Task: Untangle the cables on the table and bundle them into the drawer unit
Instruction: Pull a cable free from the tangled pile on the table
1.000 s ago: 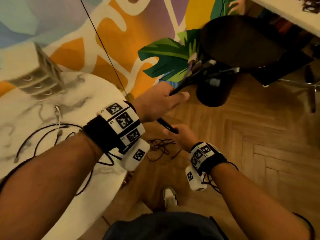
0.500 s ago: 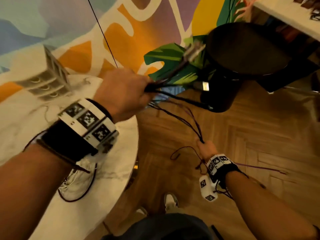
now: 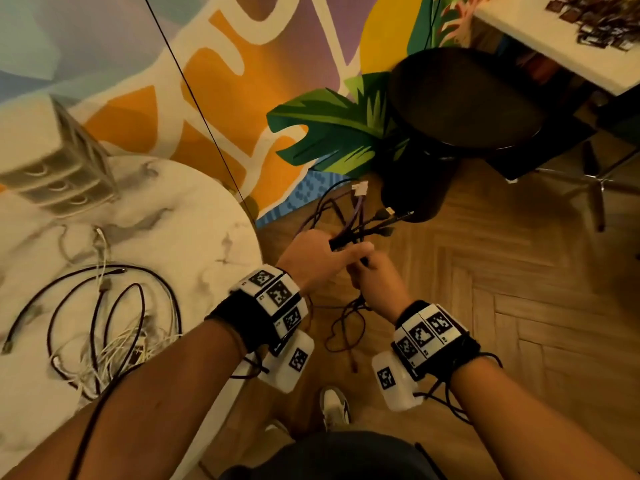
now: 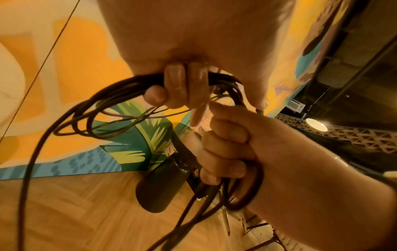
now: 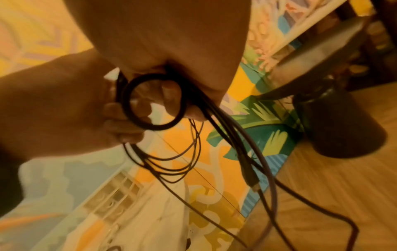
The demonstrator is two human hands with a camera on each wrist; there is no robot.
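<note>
At nine o'clock I see the marble table [image 3: 207,216], carrying the drawer unit [image 3: 59,161] and loose black and white cables [image 3: 104,323]. Off its edge at centre, my left hand [image 3: 311,261] and right hand [image 3: 375,282] both grip a dark, looped cable bundle [image 3: 353,230], its plugs fanning toward one o'clock.

the head view looks steeply down from above onto both forearms, with the marble surface [image 3: 194,216] at 9 o'clock and wooden floor [image 3: 519,306] at 3 o'clock. each wrist view sits very close under its own palm, facing outward. all three share the held cable bundle [image 3: 349,233] and the black stool [image 3: 460,98].
</note>
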